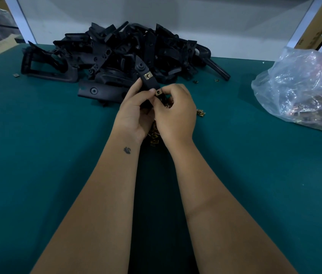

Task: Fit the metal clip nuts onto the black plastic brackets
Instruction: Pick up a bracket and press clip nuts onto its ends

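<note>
- While the left hand (pixel 134 113) is gripping a black plastic bracket (pixel 148 84) above the green table (pixel 47 155), fingers curled round its lower half, one brass clip nut (pixel 147 75) is already sitting on the bracket's upper part.
- Right hand (pixel 176 113) is pinching a second clip nut (pixel 158 92) against the bracket's edge, fingertips tight together.
- Loose clip nuts (pixel 154 135) are lying right under the hands.
- Pile of brackets (pixel 116 52) is sitting behind; clear bag of nuts (pixel 302 89) is off right.

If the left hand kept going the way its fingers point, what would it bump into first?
Probably the pile of black plastic brackets just beyond the left hand, which grips a black bracket; depth is hard to judge.
</note>
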Demonstrator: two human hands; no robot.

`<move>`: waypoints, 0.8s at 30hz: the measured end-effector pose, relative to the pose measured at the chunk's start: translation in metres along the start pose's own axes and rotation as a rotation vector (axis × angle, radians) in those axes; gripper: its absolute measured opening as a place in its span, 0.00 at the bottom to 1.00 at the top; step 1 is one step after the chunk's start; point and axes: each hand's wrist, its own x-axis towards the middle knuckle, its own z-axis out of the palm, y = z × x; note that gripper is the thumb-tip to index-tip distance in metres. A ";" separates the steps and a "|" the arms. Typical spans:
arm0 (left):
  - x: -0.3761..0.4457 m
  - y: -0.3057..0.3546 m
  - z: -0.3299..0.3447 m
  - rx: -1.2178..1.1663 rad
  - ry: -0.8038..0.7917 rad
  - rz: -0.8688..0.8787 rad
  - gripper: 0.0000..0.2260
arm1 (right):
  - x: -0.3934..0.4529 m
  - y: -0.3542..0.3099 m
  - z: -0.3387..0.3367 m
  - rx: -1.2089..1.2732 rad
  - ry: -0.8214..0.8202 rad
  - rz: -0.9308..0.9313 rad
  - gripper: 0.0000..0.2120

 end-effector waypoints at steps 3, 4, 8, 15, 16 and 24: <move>-0.001 0.000 0.002 0.039 -0.012 -0.010 0.21 | 0.000 -0.001 0.000 -0.058 0.030 -0.067 0.04; -0.002 0.001 0.002 0.043 -0.018 -0.014 0.20 | 0.000 -0.001 0.001 -0.066 0.039 -0.080 0.04; -0.003 0.001 0.003 0.044 -0.053 -0.008 0.20 | -0.001 -0.002 0.002 -0.046 0.044 -0.064 0.04; -0.008 -0.003 0.016 0.097 -0.079 0.046 0.19 | -0.004 -0.001 -0.003 0.058 0.005 0.100 0.06; -0.010 -0.005 0.019 0.111 -0.083 0.067 0.19 | -0.006 -0.002 -0.005 0.100 0.011 0.134 0.05; -0.028 -0.015 0.036 0.226 0.020 0.254 0.41 | -0.015 0.002 -0.066 0.336 0.245 0.321 0.05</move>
